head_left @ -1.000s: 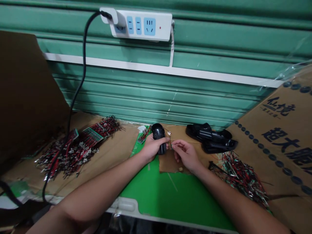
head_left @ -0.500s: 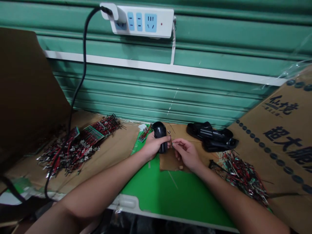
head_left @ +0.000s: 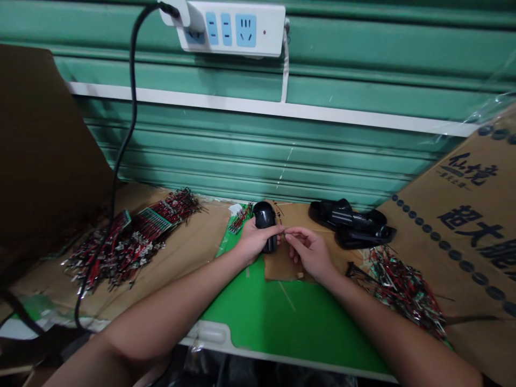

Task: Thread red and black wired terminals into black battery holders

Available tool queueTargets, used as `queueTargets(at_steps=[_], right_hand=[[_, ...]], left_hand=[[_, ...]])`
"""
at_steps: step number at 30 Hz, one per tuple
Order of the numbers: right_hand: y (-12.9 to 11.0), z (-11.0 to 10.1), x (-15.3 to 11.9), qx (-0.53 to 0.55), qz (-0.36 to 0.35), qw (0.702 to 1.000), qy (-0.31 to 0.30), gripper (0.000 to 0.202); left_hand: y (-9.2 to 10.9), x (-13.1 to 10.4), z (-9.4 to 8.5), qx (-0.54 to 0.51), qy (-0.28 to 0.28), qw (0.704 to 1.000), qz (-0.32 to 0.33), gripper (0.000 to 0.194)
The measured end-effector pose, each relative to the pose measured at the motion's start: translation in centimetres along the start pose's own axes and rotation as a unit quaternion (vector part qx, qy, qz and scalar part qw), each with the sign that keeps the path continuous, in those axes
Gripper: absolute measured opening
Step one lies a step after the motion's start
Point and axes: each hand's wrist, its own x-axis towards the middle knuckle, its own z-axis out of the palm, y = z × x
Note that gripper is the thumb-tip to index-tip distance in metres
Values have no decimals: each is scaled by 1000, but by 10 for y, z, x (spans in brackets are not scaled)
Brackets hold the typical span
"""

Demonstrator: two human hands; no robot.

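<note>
The left hand point(head_left: 255, 241) is closed round a glossy black casing point(head_left: 265, 217) near the middle of the frame, its palm on the casing's left side and its thumb laid across the front towards the right; the casing's long axis runs nearly up and down the picture, rounded end at the top, the lower end leaning slightly right

The right hand point(head_left: 308, 248) comes in from the lower right, thumb and forefinger pinched together just beside the left thumb tip, the other fingers curled below; between these fingertips is a thin wired piece point(head_left: 279, 216), its visible part rising roughly upright just right of the casing and almost parallel to it; its lower end is hidden by the fingers, so I cannot tell exactly how each hand grips it; the casing lies left of the right fingertips and apart from them, the left hand being the nearer one, already around it

Below the hands is a piece of cardboard point(head_left: 280, 266) on a green surface point(head_left: 258, 317); a small wire bundle point(head_left: 241, 219) lies just left of the casing, and more black casings point(head_left: 350, 220) sit right of centre, near the wall; a large wire heap point(head_left: 121, 252) spreads at the left of the frame, another wire pile point(head_left: 403, 287) at the lower right, beside the right forearm
</note>
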Motion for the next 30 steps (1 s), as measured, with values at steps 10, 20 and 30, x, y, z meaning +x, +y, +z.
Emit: queueTargets(at_steps=[10,20,30], right_hand=[[2,1,1,13,0,1000,3,53],[1,-1,4,67,-7,998,14,52],[-4,-3,4,148,-12,988,31,53]], left_hand=[[1,-1,3,8,19,1000,1,46],[9,-8,6,5,29,999,-17,30],[6,-9,7,32,28,999,-31,28]])
